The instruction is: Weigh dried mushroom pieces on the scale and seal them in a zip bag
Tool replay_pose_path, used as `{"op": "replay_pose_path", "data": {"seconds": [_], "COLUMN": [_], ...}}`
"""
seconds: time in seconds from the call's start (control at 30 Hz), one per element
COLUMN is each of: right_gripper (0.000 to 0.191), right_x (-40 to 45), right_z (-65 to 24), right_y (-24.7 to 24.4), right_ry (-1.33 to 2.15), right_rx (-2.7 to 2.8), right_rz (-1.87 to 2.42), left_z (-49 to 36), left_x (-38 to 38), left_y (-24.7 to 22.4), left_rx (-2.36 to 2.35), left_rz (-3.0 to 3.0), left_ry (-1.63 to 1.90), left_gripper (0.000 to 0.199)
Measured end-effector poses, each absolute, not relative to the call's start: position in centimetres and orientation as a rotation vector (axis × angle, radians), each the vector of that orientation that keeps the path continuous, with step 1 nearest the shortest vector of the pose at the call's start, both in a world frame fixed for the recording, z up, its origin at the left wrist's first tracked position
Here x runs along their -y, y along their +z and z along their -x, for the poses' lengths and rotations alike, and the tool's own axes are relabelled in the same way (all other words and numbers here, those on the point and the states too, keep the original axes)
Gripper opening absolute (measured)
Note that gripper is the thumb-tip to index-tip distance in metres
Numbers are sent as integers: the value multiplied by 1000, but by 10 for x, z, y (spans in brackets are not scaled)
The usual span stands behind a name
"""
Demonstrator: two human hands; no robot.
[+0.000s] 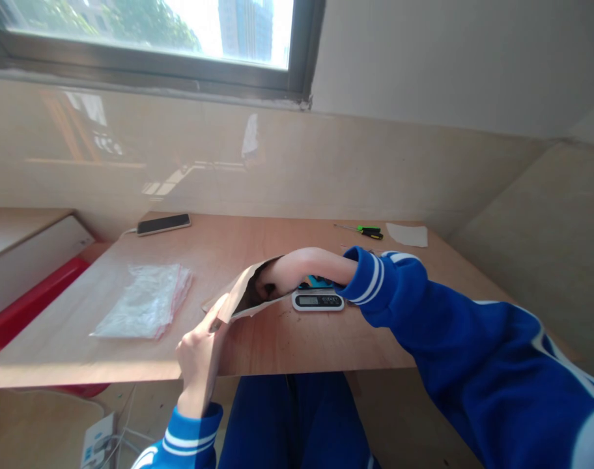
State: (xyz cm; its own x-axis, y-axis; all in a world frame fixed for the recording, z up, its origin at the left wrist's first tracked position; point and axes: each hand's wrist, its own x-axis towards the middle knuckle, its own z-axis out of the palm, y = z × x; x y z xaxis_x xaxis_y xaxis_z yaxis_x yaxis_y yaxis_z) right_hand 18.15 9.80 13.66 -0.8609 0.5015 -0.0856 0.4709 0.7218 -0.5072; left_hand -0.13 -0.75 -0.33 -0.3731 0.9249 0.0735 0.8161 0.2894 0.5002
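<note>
A brown paper bag [242, 293] lies on its side over the wooden table [189, 339], its mouth facing me. My left hand [199, 358] grips the bag's near edge and holds the mouth apart. My right hand [270, 283] reaches deep inside the bag; its fingers are hidden there, so what they touch cannot be seen. Just behind my right forearm sits a small digital scale [318, 300] with something teal on its pan.
A stack of clear zip bags [145, 301] lies to the left. A phone [163, 224] rests at the back left, a green-handled screwdriver [368, 230] and a paper scrap [407, 235] at the back right. A red bin [28, 306] stands left of the table.
</note>
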Motion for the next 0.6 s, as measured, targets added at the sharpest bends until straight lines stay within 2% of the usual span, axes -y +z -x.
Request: {"op": "replay_pose_path", "data": {"seconds": [0.03, 0.1, 0.3, 0.5, 0.6], "right_gripper": [27, 31, 14, 11, 14], "right_x": [-95, -89, -76, -62, -53], "right_z": [-182, -184, -203, -219, -244], "right_y": [144, 160, 190, 186, 183], "right_ry": [887, 964, 1032, 942, 980], "right_rx": [2944, 3069, 3098, 2975, 2745], "right_rz": [767, 712, 538, 524, 628], "left_z": [2, 2, -1, -2, -1], "left_x": [8, 8, 10, 12, 11], "left_y": [-4, -5, -1, 0, -3], "left_rx": [-2325, -2322, -2293, -2290, -2278], "left_rz": [-1607, -1603, -1586, -1574, -1581], "left_ry": [687, 673, 674, 683, 718], "left_gripper": [37, 37, 35, 36, 32]}}
